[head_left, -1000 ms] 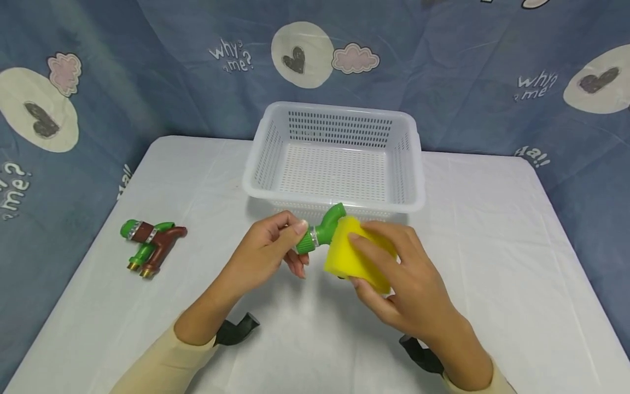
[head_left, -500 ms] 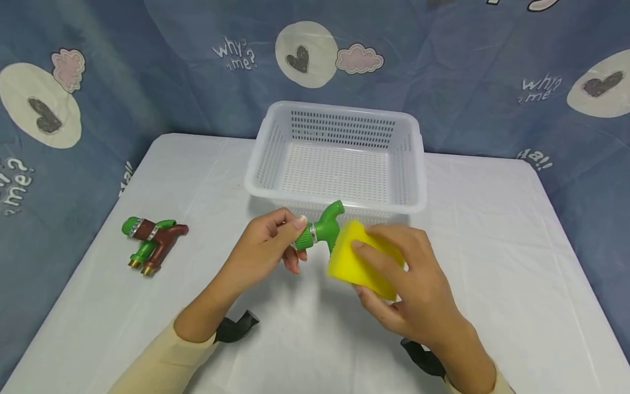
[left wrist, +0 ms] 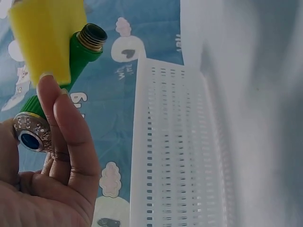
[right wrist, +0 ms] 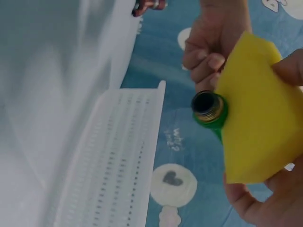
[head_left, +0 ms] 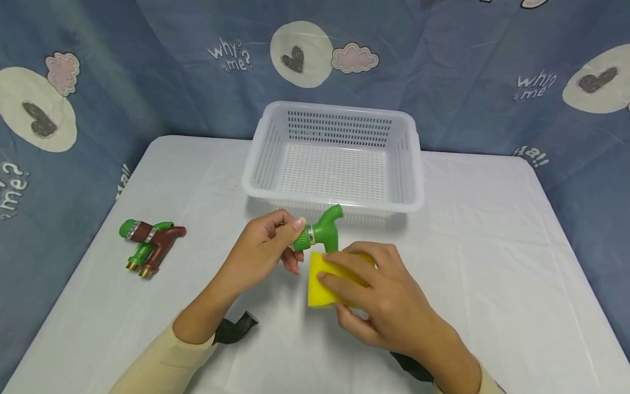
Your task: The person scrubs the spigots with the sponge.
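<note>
In the head view, my left hand (head_left: 263,249) pinches a green tap (head_left: 326,230) by its ridged end, with thumb and fingers around it. The tap is held above the table, its curved spout pointing up and away. My right hand (head_left: 394,298) grips a yellow sponge (head_left: 321,284) just below the tap's body, and the sponge overlaps the tap's lower part. From the left wrist, the tap's threaded brass mouth (left wrist: 93,37) shows beside the sponge (left wrist: 45,40). In the right wrist view, the sponge (right wrist: 260,113) lies against the tap's threaded end (right wrist: 208,106).
A white perforated plastic basket (head_left: 332,205) stands at the back middle of the white-covered table (head_left: 492,246). To the left lie a brown tap (head_left: 164,246) and a green tap (head_left: 143,253), crossed over each other. A blue printed cloth (head_left: 443,71) hangs behind.
My right hand has moved the sponge from the tap's right side down and left, beneath its body. The left hand still holds the tap, now turned slightly; its spout and body show more fully.
</note>
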Available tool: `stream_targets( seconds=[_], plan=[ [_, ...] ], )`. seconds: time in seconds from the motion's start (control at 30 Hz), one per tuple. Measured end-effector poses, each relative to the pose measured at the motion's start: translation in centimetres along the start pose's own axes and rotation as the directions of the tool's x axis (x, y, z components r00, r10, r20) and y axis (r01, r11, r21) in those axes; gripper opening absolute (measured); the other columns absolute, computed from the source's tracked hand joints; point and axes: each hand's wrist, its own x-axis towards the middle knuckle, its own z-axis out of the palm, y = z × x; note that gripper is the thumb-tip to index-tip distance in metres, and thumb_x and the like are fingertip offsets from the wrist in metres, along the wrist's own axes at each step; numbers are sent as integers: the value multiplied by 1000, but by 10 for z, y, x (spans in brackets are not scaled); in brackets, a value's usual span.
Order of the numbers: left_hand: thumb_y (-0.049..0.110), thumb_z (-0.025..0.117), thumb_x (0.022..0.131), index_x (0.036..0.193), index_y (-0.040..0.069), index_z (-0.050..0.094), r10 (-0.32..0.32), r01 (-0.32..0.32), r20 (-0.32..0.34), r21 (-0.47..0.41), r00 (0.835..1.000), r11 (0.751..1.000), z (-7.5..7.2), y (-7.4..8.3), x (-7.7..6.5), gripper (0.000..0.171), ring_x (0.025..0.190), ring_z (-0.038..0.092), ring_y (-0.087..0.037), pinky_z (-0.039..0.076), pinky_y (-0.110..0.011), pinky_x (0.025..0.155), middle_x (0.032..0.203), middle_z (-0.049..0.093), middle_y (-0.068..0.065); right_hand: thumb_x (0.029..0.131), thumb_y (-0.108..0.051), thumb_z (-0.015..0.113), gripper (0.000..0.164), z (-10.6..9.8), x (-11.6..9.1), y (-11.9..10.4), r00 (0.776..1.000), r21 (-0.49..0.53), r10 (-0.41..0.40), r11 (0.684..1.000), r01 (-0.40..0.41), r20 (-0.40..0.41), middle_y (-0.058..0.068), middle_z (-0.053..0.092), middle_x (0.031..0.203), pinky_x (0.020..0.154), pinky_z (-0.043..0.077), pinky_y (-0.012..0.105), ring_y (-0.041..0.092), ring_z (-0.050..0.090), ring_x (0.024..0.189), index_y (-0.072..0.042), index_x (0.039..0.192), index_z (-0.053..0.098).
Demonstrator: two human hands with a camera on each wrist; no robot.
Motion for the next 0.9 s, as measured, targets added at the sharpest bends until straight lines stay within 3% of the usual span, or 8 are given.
stream_targets(
  seconds=[0.07,0.17,0.27,0.33,0.57,0.83,0.9],
  plan=[
    [33,58,109,98,2,61,6,-6,-2,4,1000,1000,0,-1,0,33,60,66,-48,62,-47,61,75,66,-18,98,-25,56,29,-3,0,0,1000,58,8,998,-9,8,8,69,127,92,46,43,30,59,110,-14,114,77],
    [32,58,109,97,2,61,13,-13,-4,1,1000,1000,0,-2,0,33,59,66,-46,62,-45,60,74,66,-18,101,-30,56,33,-12,2,4,997,112,33,993,-25,-73,14,68,126,97,45,37,32,58,107,-8,116,75],
    [31,56,110,96,0,60,15,-15,13,-19,1000,1000,1,-3,0,34,58,65,-45,62,-44,59,73,65,-18,104,-32,58,37,-17,4,8,981,102,58,994,-39,-186,21,67,126,101,44,34,38,58,106,-2,119,73],
    [30,54,111,96,0,60,16,-15,29,-25,999,1000,1,-3,1,35,58,66,-43,62,-43,59,73,65,-19,104,-32,59,38,-18,5,9,975,68,61,997,-48,-212,23,66,128,102,44,33,41,57,107,-1,121,72],
    [29,51,112,96,0,60,40,-40,29,-5,999,999,-2,-2,0,35,57,66,-35,62,-44,61,73,64,-18,104,-29,54,37,-9,3,11,986,12,88,996,-87,-144,18,68,127,101,44,34,38,58,108,-2,118,74],
    [29,52,112,96,-1,61,42,-42,-11,-16,999,999,-5,-2,0,35,57,67,-36,62,-45,60,73,64,-19,89,-21,59,32,-14,1,13,987,32,117,993,-114,-110,14,70,119,93,44,36,34,59,103,-5,110,76],
    [30,53,111,97,-1,61,34,-34,-19,-17,999,999,-5,-2,1,35,57,67,-36,62,-45,60,73,64,-19,90,-22,58,33,-16,1,12,985,48,123,992,-118,-122,16,68,122,96,43,34,36,57,106,-5,113,75]
  ],
)
